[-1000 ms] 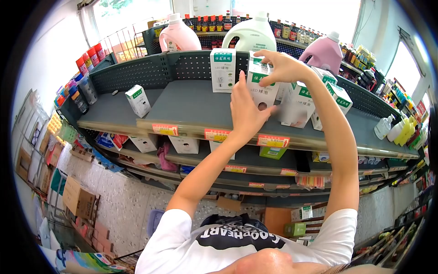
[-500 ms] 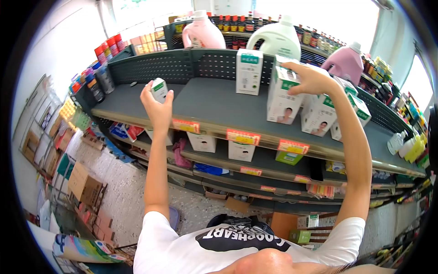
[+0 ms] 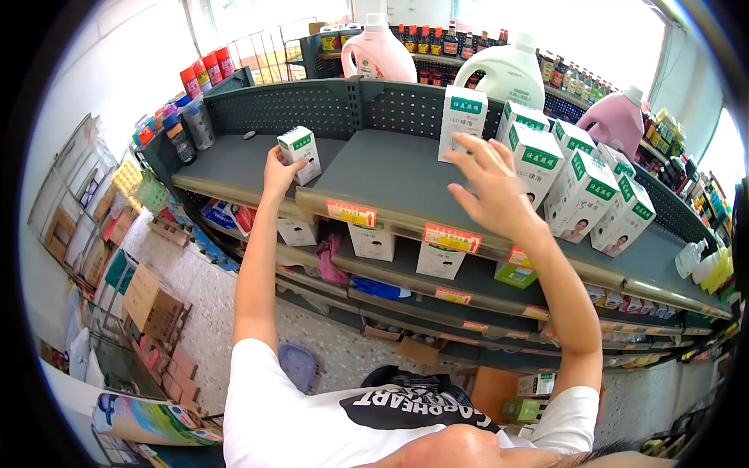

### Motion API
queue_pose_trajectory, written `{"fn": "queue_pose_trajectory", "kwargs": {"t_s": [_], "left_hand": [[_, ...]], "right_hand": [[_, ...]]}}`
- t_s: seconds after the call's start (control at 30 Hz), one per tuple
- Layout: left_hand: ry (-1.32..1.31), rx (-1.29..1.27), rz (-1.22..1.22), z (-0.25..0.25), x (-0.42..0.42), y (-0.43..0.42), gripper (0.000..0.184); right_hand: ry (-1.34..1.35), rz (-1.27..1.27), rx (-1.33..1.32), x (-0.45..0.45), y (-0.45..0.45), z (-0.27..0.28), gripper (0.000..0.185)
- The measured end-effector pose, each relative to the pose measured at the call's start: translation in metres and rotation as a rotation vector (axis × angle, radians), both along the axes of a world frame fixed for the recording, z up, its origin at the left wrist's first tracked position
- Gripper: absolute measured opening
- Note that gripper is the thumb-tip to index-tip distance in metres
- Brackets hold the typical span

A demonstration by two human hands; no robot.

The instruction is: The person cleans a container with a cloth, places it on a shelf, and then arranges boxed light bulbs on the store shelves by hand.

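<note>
My left hand [image 3: 282, 173] grips a small white-and-green light bulb box [image 3: 307, 158] by its lower side, upright at the left part of the grey top shelf [image 3: 374, 168]. Whether the box rests on the shelf I cannot tell. My right hand [image 3: 493, 187] is open, fingers spread, in the air before the larger LED bulb boxes. One tall LED bulb box [image 3: 462, 117] stands alone at the shelf's back, partly behind my fingers. To its right several more are grouped, among them a box [image 3: 538, 160] just beyond my hand and another box [image 3: 581, 195] further right.
Behind the shelf panel stand a pink jug [image 3: 380, 54], a pale green jug [image 3: 507, 74] and a purple jug [image 3: 616, 121]. Spray cans [image 3: 199, 129] crowd the left end. Price tags [image 3: 351, 213] line the front edge. More bulb boxes [image 3: 373, 242] sit one shelf lower.
My right hand has let go of a tall LED bulb box and moved left and down. My left hand has moved slightly right and lower with the small box, which now shows more fully.
</note>
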State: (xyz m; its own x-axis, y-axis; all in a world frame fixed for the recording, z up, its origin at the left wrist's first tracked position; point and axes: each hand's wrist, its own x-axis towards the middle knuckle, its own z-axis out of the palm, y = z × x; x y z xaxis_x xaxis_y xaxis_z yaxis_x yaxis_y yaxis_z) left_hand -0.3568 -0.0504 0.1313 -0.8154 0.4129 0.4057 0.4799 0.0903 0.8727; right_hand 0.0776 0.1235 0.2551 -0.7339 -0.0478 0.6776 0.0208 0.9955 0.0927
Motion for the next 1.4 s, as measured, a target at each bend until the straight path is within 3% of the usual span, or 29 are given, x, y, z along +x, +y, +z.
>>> {"fn": "queue_pose_trajectory", "kwargs": {"t_s": [0.17, 0.23, 0.43, 0.67, 0.83, 0.97, 1.0, 1.1, 1.13, 1.17, 1.27, 1.37, 1.4], "left_hand": [[0.003, 0.122, -0.065, 0.021, 0.020, -0.007, 0.074], [0.012, 0.207, -0.166, 0.038, 0.031, -0.006, 0.073], [-0.046, 0.079, -0.615, 0.097, 0.109, 0.017, 0.073], [-0.068, -0.038, -0.982, 0.090, 0.183, 0.075, 0.073], [-0.094, -0.045, -1.099, 0.076, 0.193, 0.115, 0.066], [-0.004, -0.078, -1.136, 0.061, 0.195, 0.130, 0.065], [-0.036, -0.093, -1.132, 0.057, 0.193, 0.132, 0.065], [-0.073, -0.118, -1.112, 0.059, 0.197, 0.128, 0.059], [-0.174, -0.103, -1.125, 0.068, 0.206, 0.124, 0.065], [-0.272, -0.089, -1.129, 0.075, 0.217, 0.119, 0.073], [-0.056, -0.044, -0.962, 0.078, 0.230, 0.101, 0.108], [0.287, 0.264, -0.663, 0.068, 0.248, 0.085, 0.088], [0.358, 0.349, -0.604, 0.063, 0.259, 0.076, 0.077]], "right_hand": [[-0.036, 0.038, -0.097, -0.015, 0.000, -0.036, 0.039], [-0.035, 0.056, -0.147, -0.017, 0.002, -0.045, 0.038], [-0.068, 0.001, -0.326, -0.016, -0.002, -0.064, 0.032], [0.008, -0.130, -0.477, 0.012, -0.021, -0.077, 0.021], [0.162, -0.146, -0.539, 0.043, -0.027, -0.086, 0.018], [0.277, -0.175, -0.499, 0.061, -0.028, -0.102, 0.018], [0.274, -0.254, -0.575, 0.066, -0.038, -0.099, 0.017], [0.351, -0.279, -0.470, 0.077, -0.045, -0.100, 0.017], [0.357, -0.316, -0.351, 0.082, -0.046, -0.100, 0.017], [0.401, -0.327, -0.478, 0.085, -0.053, -0.103, 0.019], [0.495, -0.383, -0.399, 0.100, -0.057, -0.112, 0.020], [0.564, -0.466, -0.434, 0.122, -0.067, -0.128, 0.021], [0.607, -0.481, -0.578, 0.130, -0.073, -0.134, 0.020]]}}
